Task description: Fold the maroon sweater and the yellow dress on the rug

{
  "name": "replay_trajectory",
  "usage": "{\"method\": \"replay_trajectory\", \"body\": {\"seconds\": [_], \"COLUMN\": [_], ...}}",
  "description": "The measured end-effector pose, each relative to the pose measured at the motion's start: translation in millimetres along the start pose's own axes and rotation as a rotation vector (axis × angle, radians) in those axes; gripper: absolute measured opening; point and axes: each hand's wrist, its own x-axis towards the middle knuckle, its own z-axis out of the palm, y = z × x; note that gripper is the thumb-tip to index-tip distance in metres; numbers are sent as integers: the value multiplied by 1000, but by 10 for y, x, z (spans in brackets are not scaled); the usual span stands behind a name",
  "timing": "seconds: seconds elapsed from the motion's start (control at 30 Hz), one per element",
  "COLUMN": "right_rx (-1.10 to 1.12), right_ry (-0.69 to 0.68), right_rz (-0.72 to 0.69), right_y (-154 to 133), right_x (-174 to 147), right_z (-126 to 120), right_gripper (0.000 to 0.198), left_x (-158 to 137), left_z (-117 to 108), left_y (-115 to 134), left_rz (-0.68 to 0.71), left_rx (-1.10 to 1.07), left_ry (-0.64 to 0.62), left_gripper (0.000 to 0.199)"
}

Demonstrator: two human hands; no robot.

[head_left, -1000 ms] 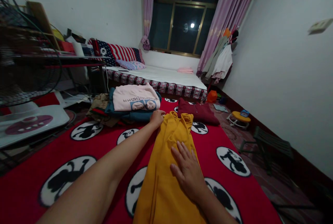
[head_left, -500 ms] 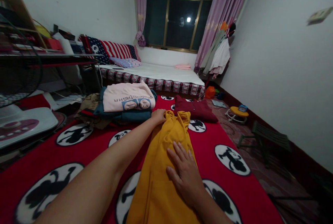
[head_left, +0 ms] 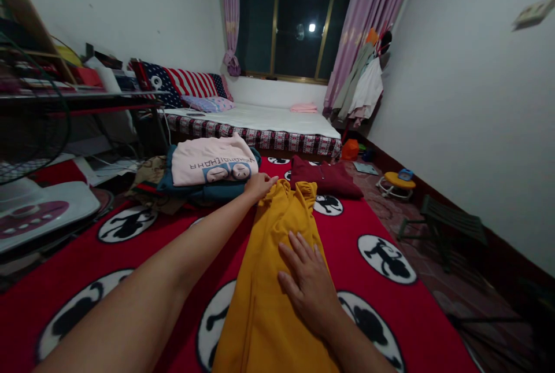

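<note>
Long yellow trousers [head_left: 264,280], as the garment looks, lie lengthwise on the red blanket [head_left: 173,251] with two gathered ends at the far side. My left hand [head_left: 260,185] reaches out to the left gathered end, its fingers pinched at that edge; the fingertips are partly hidden by the cloth. Flat on the middle of the trousers rests my right hand [head_left: 310,280], fingers stretched and a little spread, holding nothing. Just beyond my left hand sits a pile of folded clothes with a pale pink top [head_left: 212,159] uppermost. A folded maroon garment [head_left: 325,179] lies to the right of the gathered ends.
Past the blanket stands a bed [head_left: 260,118] with a white cover. A cluttered desk [head_left: 87,95] and a fan [head_left: 30,113] are at the left. On the floor at the right are a yellow-topped stool [head_left: 396,180] and a dark green folding stool [head_left: 453,220].
My left hand has shifted slightly up and left at the gathered end, its fingers now more over the edge. My right hand stays flat on the cloth. The view has moved a little.
</note>
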Motion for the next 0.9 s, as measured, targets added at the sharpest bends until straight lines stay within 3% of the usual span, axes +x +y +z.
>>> {"method": "replay_trajectory", "body": {"seconds": [0.17,0.27,0.37,0.53,0.67,0.8,0.9], "right_rx": [3,5,4,3,12,24,32], "right_ry": [-7,-7,-10,-19,-7,0,14], "right_rz": [-1,-6,-7,0,-2,-17,-29], "right_y": [19,15,0,-5,-3,3,16], "right_x": [1,0,4,10,3,0,3], "right_z": [-5,-17,-30,-37,-42,-42,-31], "right_gripper": [51,51,51,50,50,50,47], "left_x": [-37,-108,-216,-375,-526,-884,-1238], "left_z": [150,155,117,34,-50,-80,-64], "left_y": [150,103,26,49,90,63,29], "left_rz": [3,-68,-67,58,198,410,437], "left_rx": [3,58,111,142,94,-9,-41], "left_ry": [13,54,96,163,170,78,-52], "left_gripper": [32,22,24,32,28,13,16]}}
